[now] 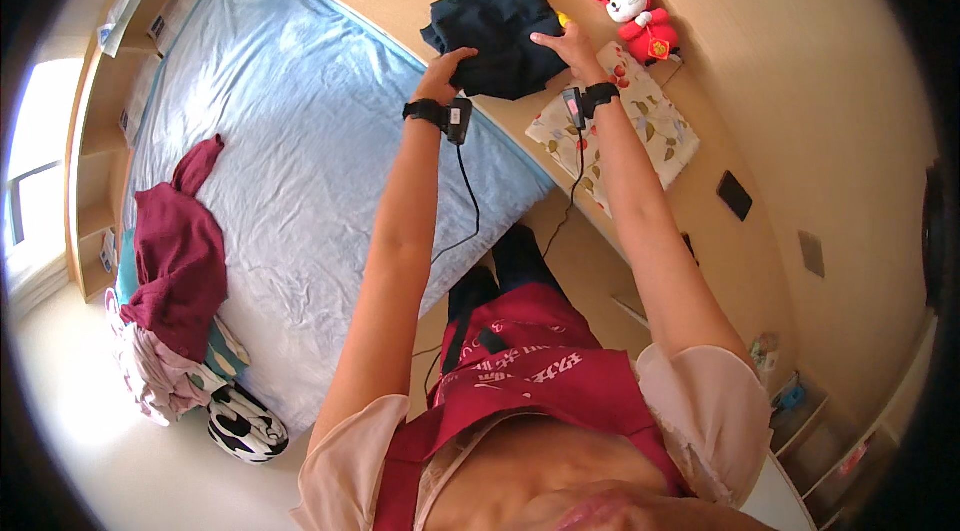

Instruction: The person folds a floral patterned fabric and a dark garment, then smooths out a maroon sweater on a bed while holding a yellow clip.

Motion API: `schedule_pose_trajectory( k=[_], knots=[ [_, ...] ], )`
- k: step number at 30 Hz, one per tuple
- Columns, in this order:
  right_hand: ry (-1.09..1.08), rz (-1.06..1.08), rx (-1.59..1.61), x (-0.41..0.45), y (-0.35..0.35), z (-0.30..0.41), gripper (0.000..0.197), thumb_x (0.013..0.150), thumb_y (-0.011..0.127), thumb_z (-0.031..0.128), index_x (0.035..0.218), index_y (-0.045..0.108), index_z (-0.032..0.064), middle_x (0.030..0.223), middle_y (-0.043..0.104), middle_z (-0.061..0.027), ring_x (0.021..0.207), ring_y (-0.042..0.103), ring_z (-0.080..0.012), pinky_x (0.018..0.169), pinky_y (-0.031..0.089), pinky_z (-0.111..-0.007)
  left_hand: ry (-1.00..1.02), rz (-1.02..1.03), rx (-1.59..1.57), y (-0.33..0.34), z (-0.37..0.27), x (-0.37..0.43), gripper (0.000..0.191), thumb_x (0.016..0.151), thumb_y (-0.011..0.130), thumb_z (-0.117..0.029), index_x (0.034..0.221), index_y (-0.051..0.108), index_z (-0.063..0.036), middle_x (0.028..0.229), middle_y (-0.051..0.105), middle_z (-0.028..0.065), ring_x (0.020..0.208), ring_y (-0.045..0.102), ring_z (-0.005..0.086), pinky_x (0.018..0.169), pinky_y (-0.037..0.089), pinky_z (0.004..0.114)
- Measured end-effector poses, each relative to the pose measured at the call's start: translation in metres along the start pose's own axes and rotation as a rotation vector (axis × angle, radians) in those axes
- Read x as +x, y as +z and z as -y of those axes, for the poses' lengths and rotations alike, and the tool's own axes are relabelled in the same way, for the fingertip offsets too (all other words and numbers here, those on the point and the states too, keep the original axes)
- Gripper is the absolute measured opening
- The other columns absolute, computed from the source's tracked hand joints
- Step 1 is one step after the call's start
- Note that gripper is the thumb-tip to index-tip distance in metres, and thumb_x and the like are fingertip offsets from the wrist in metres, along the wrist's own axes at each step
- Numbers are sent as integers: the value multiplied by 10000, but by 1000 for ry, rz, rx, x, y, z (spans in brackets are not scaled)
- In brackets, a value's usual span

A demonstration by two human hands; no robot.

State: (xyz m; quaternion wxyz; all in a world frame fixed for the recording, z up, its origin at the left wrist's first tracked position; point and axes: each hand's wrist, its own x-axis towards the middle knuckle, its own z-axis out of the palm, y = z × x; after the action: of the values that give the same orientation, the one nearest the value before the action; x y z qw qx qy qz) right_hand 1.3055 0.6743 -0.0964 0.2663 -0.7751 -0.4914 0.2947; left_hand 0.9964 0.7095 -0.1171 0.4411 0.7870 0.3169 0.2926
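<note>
A dark navy or black folded garment (499, 25) is at the wooden ledge beyond the bed. My left hand (448, 73) grips its near left edge, thumb lying over the cloth. On the opposite side, my right hand (570, 49) holds the right edge, its thumb also on top. The fingers under the fabric are mostly hidden. Whether the garment rests on the ledge or is slightly raised, I cannot tell. A small yellow object (564, 19) shows beside my right fingers. Below my right wrist lies a folded floral cloth (660, 130) in white with red and green print.
A red plush mouse (637, 13) sits against the wall, with a dark phone-like object (734, 195) farther along the wooden surface (720, 253). On the pale blue bedspread (300, 118) lie a maroon garment (180, 246) and other heaped clothes (154, 370). Black cables hang from both wrist devices.
</note>
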Motion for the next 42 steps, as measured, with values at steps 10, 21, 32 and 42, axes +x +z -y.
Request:
schedule_pose_trajectory(
  k=[10,21,32,42],
  knots=[
    [28,-36,976,-109,-66,41,479,848,830,135,1279,648,34,1106,700,-30,1002,664,-130,902,545,-283,-751,-91,-1140,-25,-113,18,363,881,738,-77,1223,652,9,1158,729,133,1025,726,262,926,606,360],
    [73,-891,735,-286,-110,-22,489,852,853,214,1206,639,-47,1150,705,-108,1027,662,-208,956,518,-334,-649,549,-990,100,-194,68,499,836,796,-90,1292,626,20,1169,729,117,1021,717,213,926,591,327],
    [279,-784,581,-333,-62,-108,668,857,835,366,1294,582,-71,1183,664,-196,981,638,-291,900,506,-409,-430,484,-286,155,-112,40,536,838,843,-336,1218,684,6,1057,745,67,878,713,168,812,572,320],
    [321,-618,490,-295,-89,-144,787,842,844,449,1361,533,-55,1330,613,-179,1217,574,-285,1048,432,-370,-507,277,83,171,-82,40,867,604,942,-567,1073,682,114,1024,730,236,953,717,328,841,559,432]
  ],
)
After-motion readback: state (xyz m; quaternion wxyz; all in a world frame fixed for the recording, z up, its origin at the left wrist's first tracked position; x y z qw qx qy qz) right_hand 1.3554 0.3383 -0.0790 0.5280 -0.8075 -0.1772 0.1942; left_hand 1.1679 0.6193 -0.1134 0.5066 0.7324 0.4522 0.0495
